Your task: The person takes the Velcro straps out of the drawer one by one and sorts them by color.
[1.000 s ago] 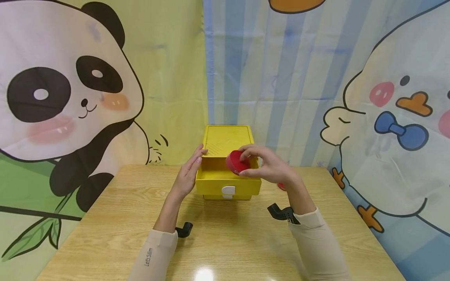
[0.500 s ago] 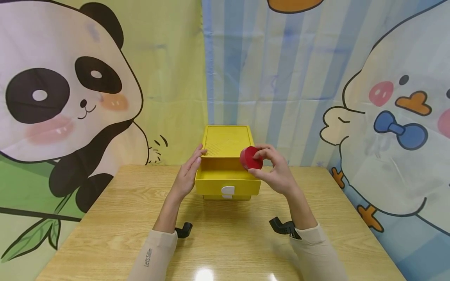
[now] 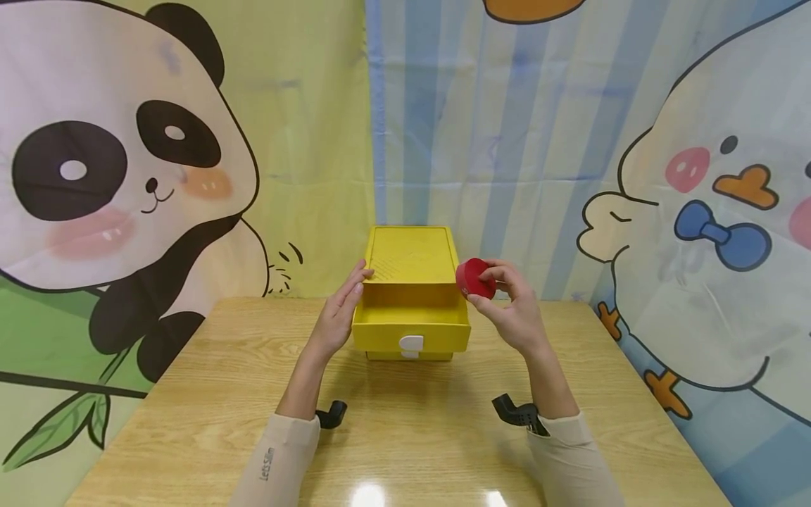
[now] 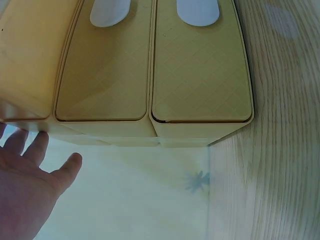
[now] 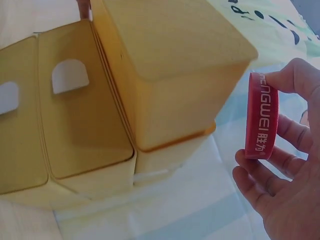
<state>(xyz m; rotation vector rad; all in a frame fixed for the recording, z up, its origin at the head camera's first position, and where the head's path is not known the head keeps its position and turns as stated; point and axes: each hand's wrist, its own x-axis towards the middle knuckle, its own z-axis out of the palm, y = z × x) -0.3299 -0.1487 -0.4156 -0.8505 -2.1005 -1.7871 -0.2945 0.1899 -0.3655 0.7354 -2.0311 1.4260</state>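
My right hand (image 3: 516, 313) pinches a red roll of tape (image 3: 467, 278) between thumb and fingertips, up beside the right side of the yellow drawer unit (image 3: 412, 250). In the right wrist view, white lettering runs along the rim of the roll (image 5: 262, 117). The unit's top drawer (image 3: 380, 339) is pulled out, with a white pull tab on its front. My left hand (image 3: 334, 320) rests against the unit's left side, fingertips at its top edge. In the left wrist view that hand (image 4: 27, 185) has extended fingers by the yellow casing.
Below the pulled-out drawer, closed drawer fronts (image 4: 200, 75) carry white tabs (image 4: 198, 11). The unit stands on a wooden table (image 3: 405, 422) near its back edge. A cartoon-printed cloth (image 3: 317, 141) hangs behind.
My right hand has moved the red roll from over the opened drawer to the right, past the unit's side. A red item seen earlier by the right forearm no longer shows. My left hand stays put.
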